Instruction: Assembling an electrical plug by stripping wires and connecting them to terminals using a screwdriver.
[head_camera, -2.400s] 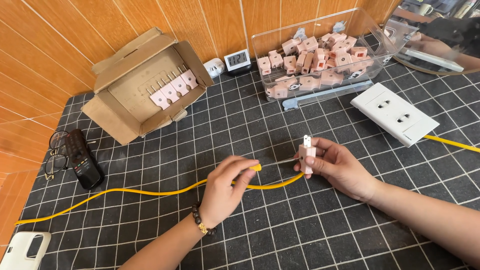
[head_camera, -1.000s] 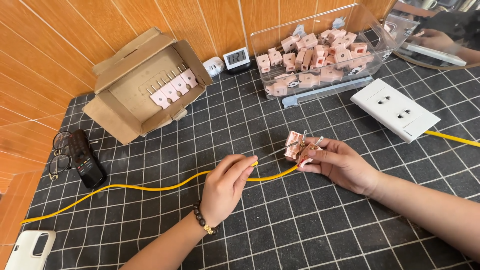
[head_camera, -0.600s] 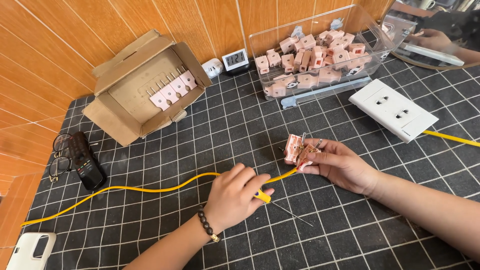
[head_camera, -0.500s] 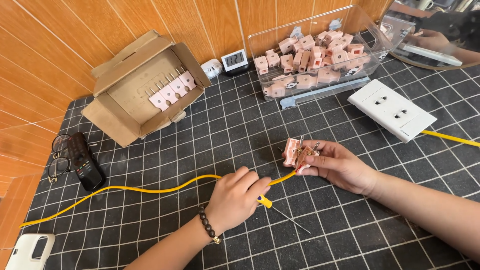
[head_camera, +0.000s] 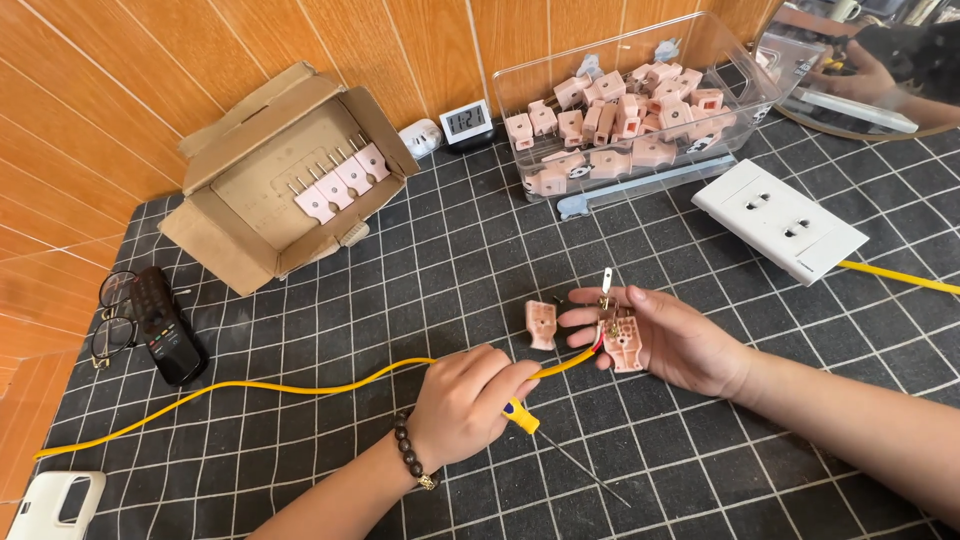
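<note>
Centre frame: left hand (head_camera: 465, 405) grasps a yellow-handled screwdriver (head_camera: 560, 447); right hand (head_camera: 665, 340) cradles an opened pink plug (head_camera: 622, 342) (yellow cable (head_camera: 250, 388) attached).

Cardboard box (head_camera: 262, 190) by the wall, clear bin (head_camera: 640, 100) (pink plugs inside), clock (head_camera: 466, 123), remote (head_camera: 167, 326), glasses (head_camera: 108, 322).

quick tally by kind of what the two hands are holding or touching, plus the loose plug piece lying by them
pink plug halves: 2 (one in the right hand at, one on the mat)
yellow cable: 1
yellow-handled screwdriver, under the left hand: 1
total: 4
</note>
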